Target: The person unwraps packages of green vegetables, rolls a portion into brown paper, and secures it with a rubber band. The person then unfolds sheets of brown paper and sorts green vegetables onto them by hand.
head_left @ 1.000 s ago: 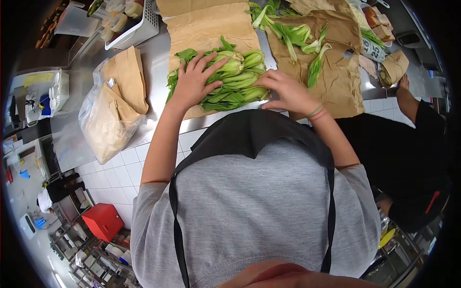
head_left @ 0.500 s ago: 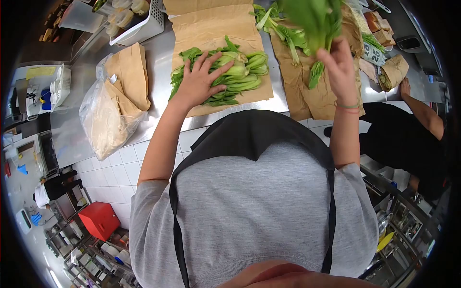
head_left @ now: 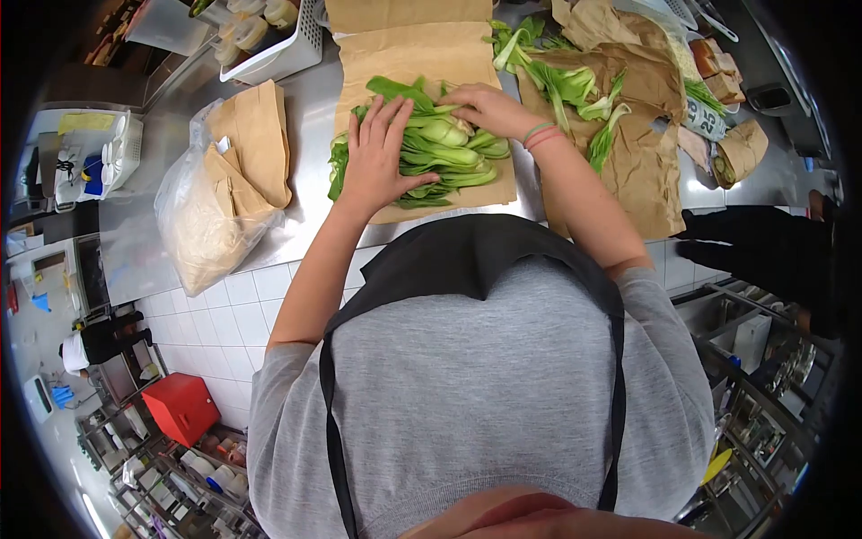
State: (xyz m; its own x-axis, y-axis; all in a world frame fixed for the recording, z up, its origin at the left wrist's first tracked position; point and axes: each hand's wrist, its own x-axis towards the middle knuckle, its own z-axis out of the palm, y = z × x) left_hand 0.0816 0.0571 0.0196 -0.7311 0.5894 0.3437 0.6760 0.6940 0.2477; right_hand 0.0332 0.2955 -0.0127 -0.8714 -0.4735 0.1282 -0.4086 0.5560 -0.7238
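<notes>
A pile of green leafy vegetables (head_left: 444,157) with pale stems lies on a sheet of brown paper (head_left: 404,49) on the steel counter. My left hand (head_left: 377,162) rests on the pile's left side, fingers spread over the leaves. At the pile's upper right edge is my right hand (head_left: 489,110), its fingers bent round the top stems; the fingertips are partly hidden among them. To the right, loose vegetable pieces (head_left: 575,85) lie on crumpled brown paper (head_left: 642,171).
A plastic bag with brown paper (head_left: 211,216) lies on the counter's left. Behind it stands a white basket (head_left: 292,54) with containers. Bread (head_left: 709,58) and a wrapped bundle (head_left: 741,153) are at the right. A person in dark clothes (head_left: 772,247) stands at the far right.
My right hand has come back from the right-hand paper, where it held up a leafy bunch, to the pile. That bunch is out of the hand. The person at the right has moved away from the counter.
</notes>
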